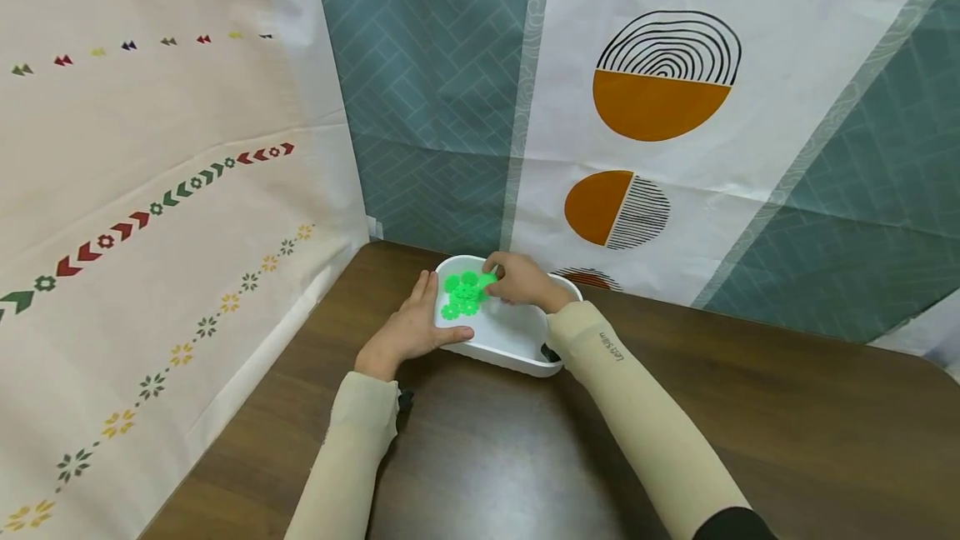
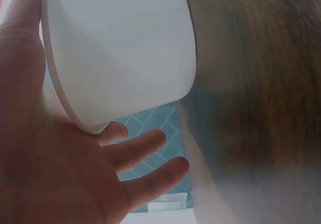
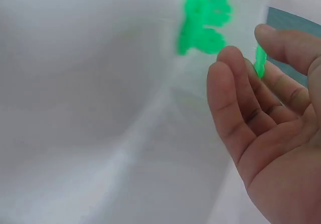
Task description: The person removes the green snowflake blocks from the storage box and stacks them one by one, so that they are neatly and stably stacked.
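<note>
A white tray (image 1: 510, 330) with rounded corners stands on the table near the back wall. Flower-shaped green plastic discs (image 1: 461, 298), several of them joined in a cluster, lie at its left end. My left hand (image 1: 405, 332) rests against that end, its fingers straight along the outside and the thumb across the front rim. Over the tray, my right hand (image 1: 525, 282) pinches one green disc (image 3: 260, 62) between thumb and fingers, seen edge-on in the right wrist view. Beside it in that view is the green cluster (image 3: 200, 23), slightly blurred.
The brown wooden table (image 1: 480, 448) spreads in front and to the right. A patterned cream cloth (image 1: 187, 215) hangs on the left, and a teal and white curtain (image 1: 435, 90) stands close behind the tray.
</note>
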### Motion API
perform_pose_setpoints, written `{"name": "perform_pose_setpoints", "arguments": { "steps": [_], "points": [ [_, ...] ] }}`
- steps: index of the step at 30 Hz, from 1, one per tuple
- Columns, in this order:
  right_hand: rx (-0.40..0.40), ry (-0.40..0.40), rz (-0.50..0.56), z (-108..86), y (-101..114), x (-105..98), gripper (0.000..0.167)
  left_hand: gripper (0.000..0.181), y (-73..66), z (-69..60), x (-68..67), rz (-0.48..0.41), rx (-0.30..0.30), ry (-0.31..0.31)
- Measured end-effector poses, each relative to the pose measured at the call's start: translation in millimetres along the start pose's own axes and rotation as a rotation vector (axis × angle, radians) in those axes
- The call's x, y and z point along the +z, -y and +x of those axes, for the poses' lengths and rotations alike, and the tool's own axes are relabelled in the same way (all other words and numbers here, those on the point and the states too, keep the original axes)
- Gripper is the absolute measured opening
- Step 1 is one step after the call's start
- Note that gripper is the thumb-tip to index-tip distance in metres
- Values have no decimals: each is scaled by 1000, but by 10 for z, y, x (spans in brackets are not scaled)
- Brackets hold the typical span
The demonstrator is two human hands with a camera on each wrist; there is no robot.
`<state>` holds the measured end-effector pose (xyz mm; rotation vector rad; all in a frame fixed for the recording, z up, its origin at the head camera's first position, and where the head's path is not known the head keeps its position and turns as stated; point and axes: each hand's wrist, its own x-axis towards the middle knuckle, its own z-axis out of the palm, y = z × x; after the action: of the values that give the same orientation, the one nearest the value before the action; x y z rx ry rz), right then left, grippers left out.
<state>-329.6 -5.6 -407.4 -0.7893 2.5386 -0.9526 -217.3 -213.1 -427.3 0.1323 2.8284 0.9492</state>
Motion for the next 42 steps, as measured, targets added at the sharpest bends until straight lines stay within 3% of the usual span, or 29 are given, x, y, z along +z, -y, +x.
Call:
{"name": "perform_pose_setpoints", "arguments": {
  "steps": [7, 11, 15, 21, 25, 35, 42],
  "points": [
    [-51, -62, 217, -92, 99, -190, 26, 124, 73, -21, -18, -6, -10, -2],
    [-40, -91, 257, -132, 78, -270, 21, 124, 104, -18, -37, -18, -9, -13],
    [14, -62, 232, -152, 36, -310, 21, 124, 112, -21, -60, -18, -12, -15],
    [44, 124, 87, -117, 23, -213, 30, 126, 168, -18, -47, -11, -6, -18],
    [51, 188, 23, -24, 3, -111, 35, 125, 178, -21, -27, -19, -3, -16],
    [131, 217, -72, 27, -139, 126, 33, 124, 122, -8, 39, -22, 23, -20],
    [132, 152, -74, -3, -241, 142, 27, 122, 22, 18, 30, -10, 29, -8]
  ]
}}
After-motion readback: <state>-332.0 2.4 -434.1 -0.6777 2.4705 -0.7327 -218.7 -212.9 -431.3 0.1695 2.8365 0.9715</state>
